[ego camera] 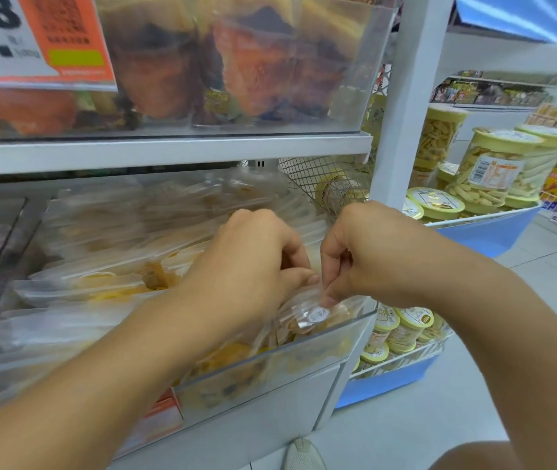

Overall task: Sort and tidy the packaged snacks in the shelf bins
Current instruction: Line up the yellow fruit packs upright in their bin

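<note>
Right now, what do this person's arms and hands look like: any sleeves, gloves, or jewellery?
Both forearms are bare right up to the frame's edge; no sleeve shows. The left hand and right hand wear no gloves, and no ring, watch or bracelet is visible. No markings show on the fingers, and the nails are too blurred to judge.

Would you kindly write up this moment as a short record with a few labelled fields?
setting: shop shelving with clear plastic bins
left hand: fingers curled, pinching the top of a small clear snack packet with a round white sticker
right hand: pinches the same packet from the other side
packet position: at the front right corner of the lower clear bin, above other clear packets of yellow snacks
upper bin: orange-brown packaged snacks
to the right: yellow-lidded clear biscuit jars
</note>
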